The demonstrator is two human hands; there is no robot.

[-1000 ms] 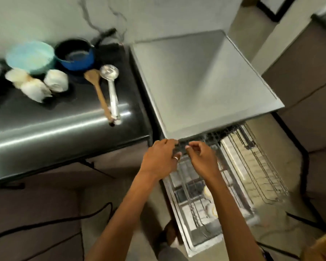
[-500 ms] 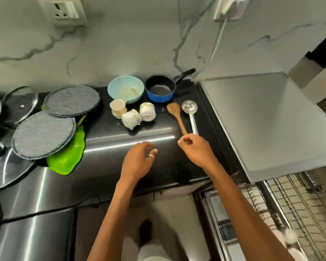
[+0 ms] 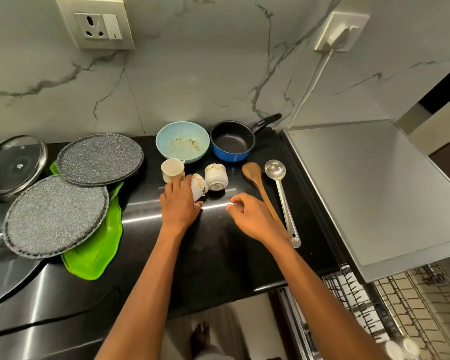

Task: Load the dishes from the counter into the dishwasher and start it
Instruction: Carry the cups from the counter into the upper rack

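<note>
My left hand [image 3: 181,206] grips a white ceramic cup with a gold pattern [image 3: 200,187] that lies on its side near the middle of the glossy black bench [image 3: 218,255]. The fingers curl over its left flank and the thumb sits at its near side. My right hand [image 3: 253,216] hovers just to the right, fingers loosely curled, holding nothing. A second patterned cup [image 3: 216,176], also tipped over, lies just beside the gripped one. A plain white cup [image 3: 172,168] stands upright by my left fingertips.

- **Back edge:** a pale blue round bowl [image 3: 182,145] with food residue and a blue saucepan with a black interior [image 3: 231,144].
- **Toward the right edge:** a wooden spoon [image 3: 255,178] and a steel ladle [image 3: 279,188] lie side by side, handles toward the front edge.
- **Left end:** two speckled grey round plates [image 3: 100,158] rest on a green leaf-shaped plate [image 3: 94,253], beside a glass lid [image 3: 13,165].
- **Beyond the right edge:** the grey dishwasher [image 3: 374,190], with its wire rack [image 3: 361,302] drawn out.
</note>
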